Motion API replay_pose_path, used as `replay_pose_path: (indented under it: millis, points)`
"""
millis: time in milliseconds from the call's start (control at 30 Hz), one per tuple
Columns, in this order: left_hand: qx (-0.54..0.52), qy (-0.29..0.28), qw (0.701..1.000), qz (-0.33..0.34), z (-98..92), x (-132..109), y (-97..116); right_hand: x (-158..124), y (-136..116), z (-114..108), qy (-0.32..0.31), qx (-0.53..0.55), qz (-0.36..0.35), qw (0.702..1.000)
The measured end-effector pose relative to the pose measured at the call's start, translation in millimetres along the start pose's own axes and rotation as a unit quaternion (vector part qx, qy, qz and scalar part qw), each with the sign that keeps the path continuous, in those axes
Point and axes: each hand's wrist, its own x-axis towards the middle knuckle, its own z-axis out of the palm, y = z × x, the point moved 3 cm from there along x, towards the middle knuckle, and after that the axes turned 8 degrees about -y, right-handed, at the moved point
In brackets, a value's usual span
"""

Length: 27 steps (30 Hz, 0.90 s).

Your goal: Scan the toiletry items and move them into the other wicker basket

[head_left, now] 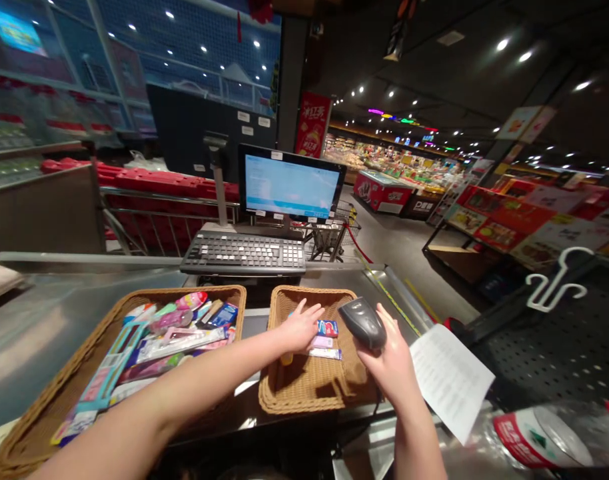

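My left hand [302, 327] reaches across into the small wicker basket [314, 393], its fingers stretched out. It is beside a red-and-blue package [327, 327], a pale pink package [321, 342] and a slim white packet [326, 353]; whether it touches them I cannot tell. A black barcode scanner [363, 323] is gripped in my right hand [390, 357], above the right side of that basket. To the left, a larger wicker basket [243, 300] holds several toothpaste-like tubes and packaged items, partly covered by my left forearm.
A keyboard [244, 253] and a lit monitor [290, 183] stand behind the baskets. On the right are a printed paper sheet [452, 380], a plastic bottle [542, 437] lying on its side and a white hook hanger [554, 283]. Red shopping carts [169, 187] stand beyond the counter.
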Motion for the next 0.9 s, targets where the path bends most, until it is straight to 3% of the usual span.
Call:
replay_pose_path:
  millis: [200, 433, 700, 900]
  points:
    - [0.001, -0.084, 0.996, -0.014, 49.5, 50.3, -0.4, 0.0, 25.1, -3.6, 0.011, 0.020, 0.036, 0.999]
    - [0.007, -0.127, 0.990, -0.065, 82.4, 73.2, -4.4, 2.7, 44.9, -0.7, 0.010, 0.028, 0.055, 0.998]
    - [-0.017, -0.131, 0.987, -0.095, 90.9, 77.4, 4.1, 9.9, 52.2, 0.7, 0.004, 0.043, 0.065, 0.997]
    - [-0.049, -0.137, 0.983, -0.110, 69.8, 78.2, -2.3, 8.9, 55.5, 2.4, 0.003, 0.039, 0.068, 0.997]
